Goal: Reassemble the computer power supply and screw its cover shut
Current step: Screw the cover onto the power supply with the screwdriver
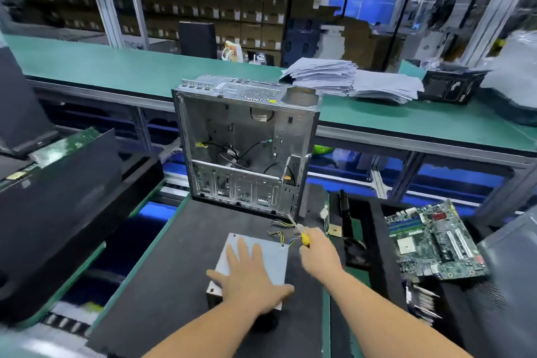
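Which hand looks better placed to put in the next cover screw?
The right hand: it grips the yellow screwdriver near the cover's far right corner. The left hand lies flat, pressing the cover down.

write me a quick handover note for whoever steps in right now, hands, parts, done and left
Left hand lies flat on the power supply, pressing its cover down on the black mat.
Right hand grips a yellow-handled screwdriver, tip raised off the cover, near the supply's loose wires.
Done: cover is on.
Left: drive the cover screws; how many are already in cannot be told.
Empty computer case stands behind, motherboard to the right.
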